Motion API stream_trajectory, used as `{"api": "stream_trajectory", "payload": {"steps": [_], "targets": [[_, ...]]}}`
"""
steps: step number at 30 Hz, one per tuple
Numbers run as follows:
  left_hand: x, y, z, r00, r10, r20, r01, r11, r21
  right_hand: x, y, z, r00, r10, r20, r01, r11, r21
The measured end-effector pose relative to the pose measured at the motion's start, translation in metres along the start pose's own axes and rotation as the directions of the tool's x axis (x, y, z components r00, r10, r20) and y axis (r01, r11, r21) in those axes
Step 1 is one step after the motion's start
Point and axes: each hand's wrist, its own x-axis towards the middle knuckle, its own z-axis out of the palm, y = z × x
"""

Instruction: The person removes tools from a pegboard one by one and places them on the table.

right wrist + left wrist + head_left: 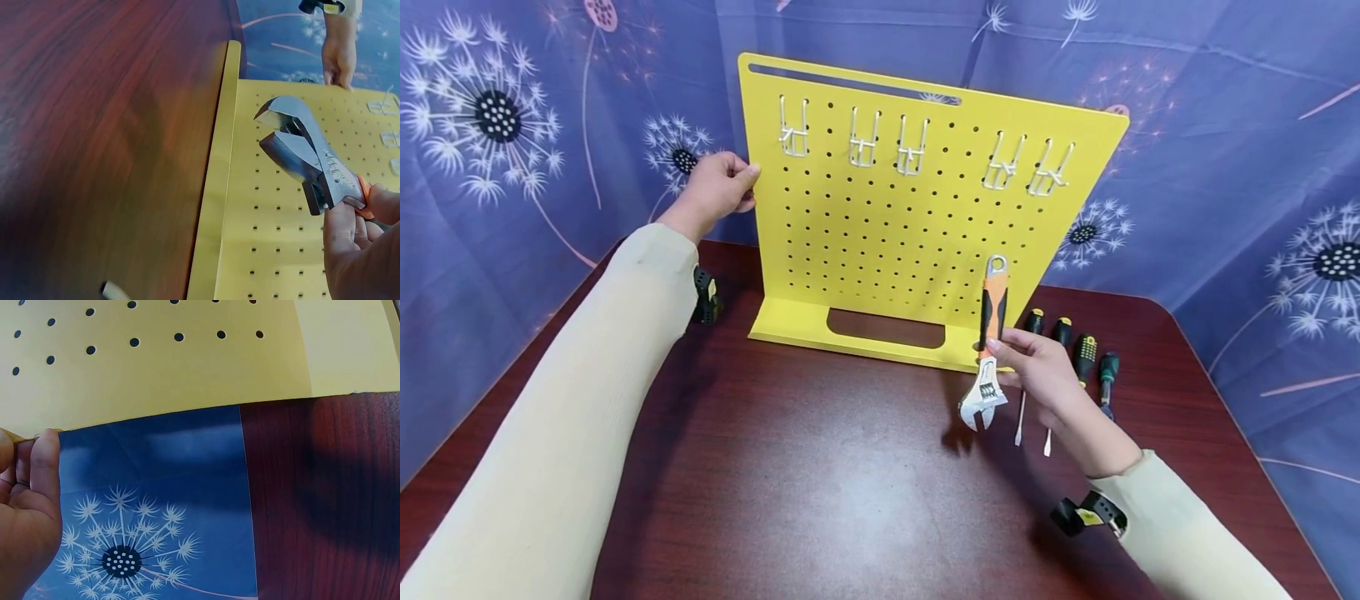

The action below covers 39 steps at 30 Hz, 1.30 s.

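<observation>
A yellow pegboard (pixel 880 225) stands upright on the table, with several white wire hooks (pixel 862 150) along its upper part. My left hand (pixel 718 187) pinches the board's left edge between thumb and fingers, as the left wrist view also shows. In my right hand (pixel 1041 371) is an adjustable wrench (pixel 992 333) with an orange and black handle. The wrench hangs head down in front of the board's lower right, its ring end upward. Its metal jaws stand apart in the right wrist view, and my thumb and fingers hold it near the head.
Several screwdrivers (pixel 1084 358) lie to the right of the board, partly hidden behind my right hand. The dark red wooden table (pixel 820 467) extends in front. A blue cloth with dandelion prints (pixel 1247 100) hangs behind it.
</observation>
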Motion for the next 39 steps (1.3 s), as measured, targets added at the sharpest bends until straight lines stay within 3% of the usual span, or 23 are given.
{"api": "stream_trajectory", "payload": {"steps": [15,26,39], "targets": [[0.001,0.001,0.002,1.0,-0.007,0.002,0.007,1.0,-0.021,-0.016,0.037,-0.055,0.998,0.011,-0.066,0.003,0.977,0.212],[0.0,0.002,0.001,1.0,-0.009,0.005,0.009,1.0,-0.011,-0.02,0.063,-0.097,0.989,0.108,-0.099,-0.073,0.95,0.305],[0.001,0.0,-0.001,1.0,-0.022,-0.004,0.022,1.0,0.018,-0.022,0.081,-0.131,0.964,0.211,-0.161,-0.171,0.958,0.231]]}}
